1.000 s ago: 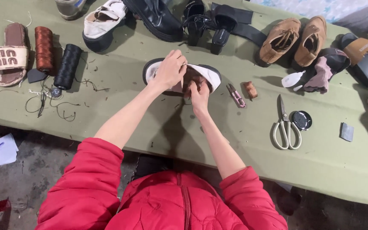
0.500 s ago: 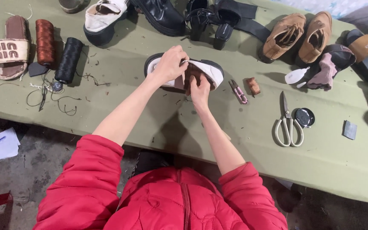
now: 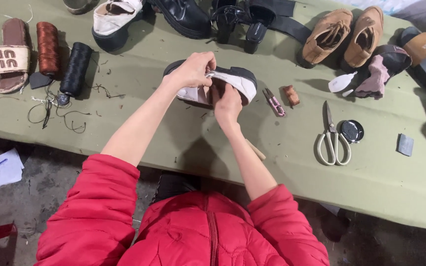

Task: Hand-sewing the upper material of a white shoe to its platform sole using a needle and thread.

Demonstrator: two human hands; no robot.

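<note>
Nearest you are your red sleeves [image 3: 99, 207], both forearms reaching out over the green table [image 3: 198, 148]. A thin wooden stick [image 3: 255, 149] shows just under your right forearm.

Your right hand [image 3: 228, 104] is curled closed against the near side of the shoe [image 3: 237, 81], fingers pressed into its brown inside. Your left hand [image 3: 193, 69] is closed over the top of it, gripping the white upper at its left end. The shoe, white with a black sole, sits in the middle of the table between your hands, touching both.

Just right of the shoe lie small pink snips [image 3: 273, 102] and a small brown block [image 3: 291, 95]. Farther right are the white-handled scissors [image 3: 331, 135], with a round black tin [image 3: 352, 131] touching them, and a small grey piece [image 3: 405, 144] well apart near the edge.

To your left lie a black spool [image 3: 76, 69] and a brown spool [image 3: 48, 48] side by side, loose thread [image 3: 50, 111] tangled in front of them, and a woven sandal [image 3: 7, 61] beyond.

Along the far edge stand a white sneaker [image 3: 117, 17], a black shoe [image 3: 183, 17], black strappy sandals [image 3: 252, 22], a pair of tan shoes [image 3: 343, 34], a white bottle [image 3: 342, 82] and a pink rag [image 3: 374, 79].
</note>
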